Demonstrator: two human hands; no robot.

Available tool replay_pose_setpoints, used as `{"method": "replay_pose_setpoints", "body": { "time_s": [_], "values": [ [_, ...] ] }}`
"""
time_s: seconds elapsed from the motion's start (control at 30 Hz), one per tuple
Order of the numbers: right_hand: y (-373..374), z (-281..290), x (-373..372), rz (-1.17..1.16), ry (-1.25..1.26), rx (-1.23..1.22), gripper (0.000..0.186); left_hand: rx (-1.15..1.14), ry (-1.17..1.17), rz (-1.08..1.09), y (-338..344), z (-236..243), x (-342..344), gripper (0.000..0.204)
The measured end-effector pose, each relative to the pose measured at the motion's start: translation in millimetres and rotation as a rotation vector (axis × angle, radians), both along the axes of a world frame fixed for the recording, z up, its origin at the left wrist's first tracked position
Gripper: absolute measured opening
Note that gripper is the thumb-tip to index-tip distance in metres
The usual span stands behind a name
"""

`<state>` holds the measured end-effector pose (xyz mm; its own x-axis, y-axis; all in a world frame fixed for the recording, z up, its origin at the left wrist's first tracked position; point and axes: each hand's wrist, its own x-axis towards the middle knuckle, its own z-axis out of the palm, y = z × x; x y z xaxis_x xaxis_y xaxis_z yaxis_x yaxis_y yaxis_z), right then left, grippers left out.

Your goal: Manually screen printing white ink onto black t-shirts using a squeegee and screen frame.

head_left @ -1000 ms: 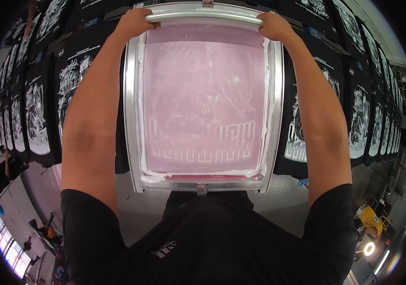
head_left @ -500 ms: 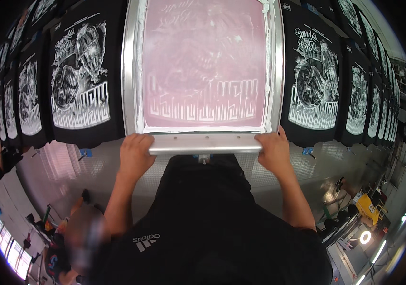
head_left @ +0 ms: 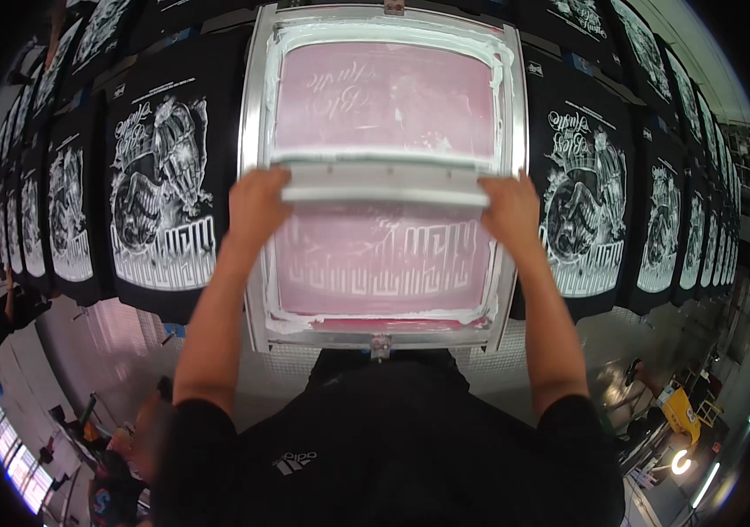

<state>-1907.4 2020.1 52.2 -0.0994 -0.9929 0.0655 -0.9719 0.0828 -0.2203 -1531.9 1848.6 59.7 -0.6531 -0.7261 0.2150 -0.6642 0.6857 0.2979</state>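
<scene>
A wide metal squeegee (head_left: pixel 384 183) lies across the middle of a pink screen-printing mesh (head_left: pixel 375 255). My left hand (head_left: pixel 257 211) is closed round its left end, and my right hand (head_left: pixel 512 211) grips the right end. White ink (head_left: pixel 375 158) shows in a line along the squeegee's far edge and is smeared around the mesh border. Pale lettering and a picture show through the mesh on both sides of the squeegee. The aluminium screen frame (head_left: pixel 520 114) surrounds the mesh. What lies under the screen is hidden.
Black T-shirts with white prints lie in rows to the left (head_left: pixel 162 193) and right (head_left: pixel 584 198) of the screen. A small metal bracket (head_left: pixel 381 346) sits at the frame's near edge. One person (head_left: pixel 120 487) is at the lower left, another (head_left: pixel 10 303) at the far left.
Both hands have moved the squeegee away from me, from the near edge of the screen to its middle. My arms are stretched farther forward, and more of the frame shows.
</scene>
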Motion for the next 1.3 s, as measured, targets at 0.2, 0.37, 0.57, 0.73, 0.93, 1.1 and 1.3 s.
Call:
{"method": "replay_pose_setpoints", "body": {
  "time_s": [0.2,0.37,0.57,0.73,0.93,1.1,1.3],
  "values": [
    [-176.1,10.4,-85.0,-0.061,0.215,0.117,0.048,0.0,-0.192,0.09,-176.7,17.9,-92.8,0.047],
    [-225.5,27.8,-117.7,-0.011,0.133,0.079,0.04,0.113,-0.252,0.025,-222.8,43.2,-116.8,0.048],
    [-21.0,90.5,-2.0,-0.018,-0.064,0.442,0.034,0.302,-0.285,0.063,-23.1,82.5,-9.9,0.034],
    [152.1,82.7,68.9,0.079,-0.186,0.447,0.039,0.37,-0.125,-0.057,162.8,70.3,74.7,0.03],
    [160.9,54.3,77.4,0.016,-0.259,0.459,0.042,0.388,-0.165,0.006,179.1,52.5,76.8,0.034],
    [215.9,40.0,110.3,0.005,-0.167,0.234,0.049,0.038,-0.025,-0.031,224.7,20.0,98.2,0.037],
    [56.8,7.7,32.2,0.009,-0.069,0.075,0.048,0.036,-0.037,-0.004,51.7,-4.4,28.6,0.038]
  ]
}}
